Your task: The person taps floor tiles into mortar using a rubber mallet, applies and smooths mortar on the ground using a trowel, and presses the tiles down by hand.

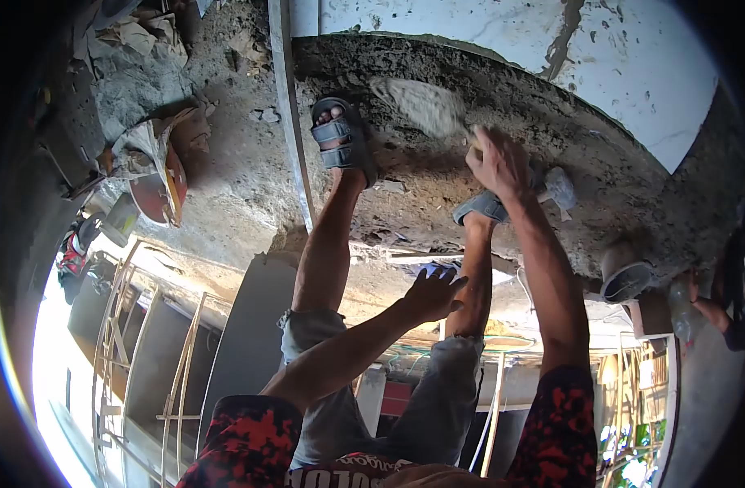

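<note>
My right hand (500,169) is closed around the handle of what looks like a trowel (425,106), its pale, mortar-smeared blade blurred by motion. The blade is over the dark, rough mortar bed (494,102), just short of the large white tiles (470,20). My left hand (433,295) hangs in front of my knee with its fingers spread, holding nothing. Both of my feet, in dark sandals (336,142), stand on the rough ground, and the right one is partly hidden behind my right forearm.
A straight metal bar (289,114) lies beside my left foot. Torn paper sacks (149,134) are at the left, near a reddish basin (157,191). A clear plastic bag (560,189) and a bucket (626,272) are at the right. Another person's hand (706,309) is near a plastic bottle (681,309).
</note>
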### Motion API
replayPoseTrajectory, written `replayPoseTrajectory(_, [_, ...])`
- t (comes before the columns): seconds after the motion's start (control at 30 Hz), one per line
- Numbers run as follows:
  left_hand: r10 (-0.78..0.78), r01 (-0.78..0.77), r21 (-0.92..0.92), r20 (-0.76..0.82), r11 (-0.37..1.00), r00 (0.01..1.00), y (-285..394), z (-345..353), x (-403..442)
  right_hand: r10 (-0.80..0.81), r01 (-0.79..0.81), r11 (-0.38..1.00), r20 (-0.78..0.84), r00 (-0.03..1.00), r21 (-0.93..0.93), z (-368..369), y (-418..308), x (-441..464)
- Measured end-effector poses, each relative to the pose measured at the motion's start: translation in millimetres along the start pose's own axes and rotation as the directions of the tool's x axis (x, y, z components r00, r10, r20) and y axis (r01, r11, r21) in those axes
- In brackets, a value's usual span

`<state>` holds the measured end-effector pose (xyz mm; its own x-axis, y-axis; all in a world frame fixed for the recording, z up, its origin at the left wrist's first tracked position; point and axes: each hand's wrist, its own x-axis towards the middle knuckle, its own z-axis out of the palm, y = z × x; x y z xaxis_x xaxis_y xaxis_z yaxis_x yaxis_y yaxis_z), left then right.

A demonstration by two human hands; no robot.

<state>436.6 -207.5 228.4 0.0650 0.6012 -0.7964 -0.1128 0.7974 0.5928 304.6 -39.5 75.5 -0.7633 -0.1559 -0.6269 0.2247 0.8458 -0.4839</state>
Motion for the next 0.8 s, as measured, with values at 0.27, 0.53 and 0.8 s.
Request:
replayPoseTrajectory(0.27, [0.001,-0.001,-0.079,0.002,0.997,1.0,-0.5,-16.4,-6.1,-0.182,0.162,0.914,-0.019,0.983,-0.372,-22.7,-12.4,99.5])
replayPoseTrajectory(0.53, [0.053,-0.059,-0.061,-0.094,0.996,0.994,-6.0,-11.9,-5.2,0.008,0.033,0.913,0.098,0.995,-0.406,-1.1,42.3,43.8])
replayPoseTrajectory(0.8, [0.014,-0.014,-0.021,0.003,1.0,1.0,-14.4,9.7,9.9,0.119,-0.173,0.848,-0.139,0.983,-0.5,-76.9,155.1,-1.9])
